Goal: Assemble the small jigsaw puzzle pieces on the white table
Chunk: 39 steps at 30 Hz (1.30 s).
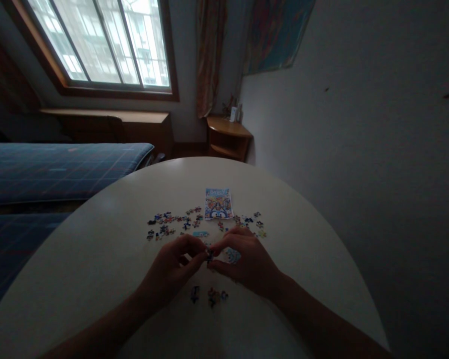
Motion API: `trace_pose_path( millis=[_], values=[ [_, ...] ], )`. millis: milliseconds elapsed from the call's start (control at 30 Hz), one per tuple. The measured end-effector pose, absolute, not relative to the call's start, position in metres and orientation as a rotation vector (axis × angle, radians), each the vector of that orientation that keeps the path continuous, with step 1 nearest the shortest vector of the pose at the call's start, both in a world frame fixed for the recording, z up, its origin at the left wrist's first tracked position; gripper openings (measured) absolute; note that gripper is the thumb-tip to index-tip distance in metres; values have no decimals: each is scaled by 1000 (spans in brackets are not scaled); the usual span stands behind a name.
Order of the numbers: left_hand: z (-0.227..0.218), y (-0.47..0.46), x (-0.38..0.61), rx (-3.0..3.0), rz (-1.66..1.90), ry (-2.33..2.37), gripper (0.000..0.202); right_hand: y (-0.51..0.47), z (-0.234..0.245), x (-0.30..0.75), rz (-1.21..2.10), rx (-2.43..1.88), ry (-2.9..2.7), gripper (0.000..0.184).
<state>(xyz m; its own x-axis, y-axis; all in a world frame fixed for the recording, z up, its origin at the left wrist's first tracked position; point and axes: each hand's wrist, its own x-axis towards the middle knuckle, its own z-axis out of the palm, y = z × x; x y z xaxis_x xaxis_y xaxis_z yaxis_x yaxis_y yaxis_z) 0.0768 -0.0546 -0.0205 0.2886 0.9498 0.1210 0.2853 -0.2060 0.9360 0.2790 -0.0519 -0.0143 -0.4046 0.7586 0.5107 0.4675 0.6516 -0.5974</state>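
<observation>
My left hand (175, 259) and my right hand (245, 257) meet over the middle of a round white table (247, 179). Between their fingertips is a small dark jigsaw piece (210, 254), pinched from both sides; whether it is one piece or two joined cannot be made out. A light-blue patch of puzzle pieces (232, 256) shows under my right hand, partly hidden by it. Beyond my fingers lies a light-blue strip of pieces (200, 234). Nearer to me are a dark piece (195, 294) and a small multicoloured cluster (212, 296).
A colourful picture sheet (218, 203) lies past my hands. Loose jigsaw pieces (168, 218) spread to its left, and more pieces (249, 220) to its right. A bed with a blue plaid cover (67, 169) stands left of the table; a white wall (351, 149) runs along the right.
</observation>
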Motion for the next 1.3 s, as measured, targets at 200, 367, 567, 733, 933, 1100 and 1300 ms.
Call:
trace_pose_path(
  millis=[200, 367, 567, 733, 933, 1100, 1300],
  values=[
    [-21, -54, 77, 1705, 945, 1149, 16, -52, -17, 279, 437, -1013, -2056, 22],
    [-22, -54, 76, 1748, 942, 1154, 14, -52, -18, 280, 437, -1010, -2074, 23],
    [-22, -55, 76, 1777, 929, 1132, 16, -51, -17, 281, 438, -1013, -2090, 25],
    [-21, -56, 75, 1774, 889, 1098, 17, -51, -16, 282, 440, -1032, -2099, 25],
    [-21, -54, 75, 1770, 865, 1080, 12, -53, -13, 282, 481, -1032, -2121, 25],
    [-22, -53, 74, 1773, 861, 1094, 12, -52, -12, 283, 489, -1007, -2148, 22],
    [-24, -52, 72, 1787, 848, 1074, 14, -51, -13, 285, 481, -981, -2158, 22]
  ],
)
